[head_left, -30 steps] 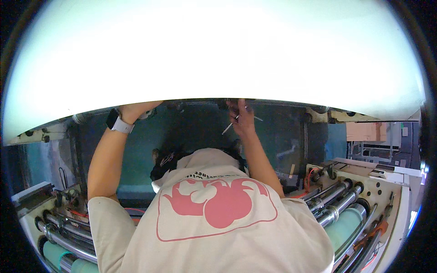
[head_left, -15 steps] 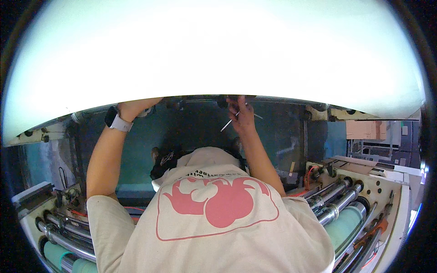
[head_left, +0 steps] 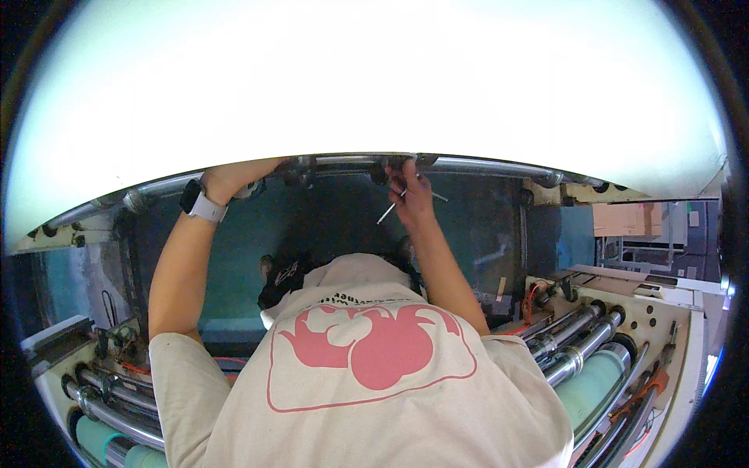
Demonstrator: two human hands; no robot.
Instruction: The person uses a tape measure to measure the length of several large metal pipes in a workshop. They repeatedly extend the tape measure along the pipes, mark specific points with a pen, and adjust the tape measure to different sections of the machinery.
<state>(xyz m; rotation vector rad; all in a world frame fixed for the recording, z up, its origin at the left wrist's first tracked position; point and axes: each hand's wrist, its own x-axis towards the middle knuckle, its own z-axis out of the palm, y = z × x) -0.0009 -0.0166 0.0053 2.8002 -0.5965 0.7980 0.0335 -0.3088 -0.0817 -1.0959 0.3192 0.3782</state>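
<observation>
Below the metal shaft [head_left: 484,166], I have an open gap between my left hand [head_left: 240,176] and right hand [head_left: 410,195]; the thin rod [head_left: 385,214] juts into it. A dark collar [head_left: 299,171] interrupts the shaft; above it, a white surface [head_left: 374,78] blocks me.

Left hand [head_left: 234,178]: fingers lost behind glaring white surface [head_left: 374,78], as is part of steel bar [head_left: 491,166]. Right hand [head_left: 416,202]: fingers cover middle of thin rod [head_left: 386,214]; one piece or two, hard to tell. Shirt [head_left: 437,425] cut off by lower edge.
</observation>
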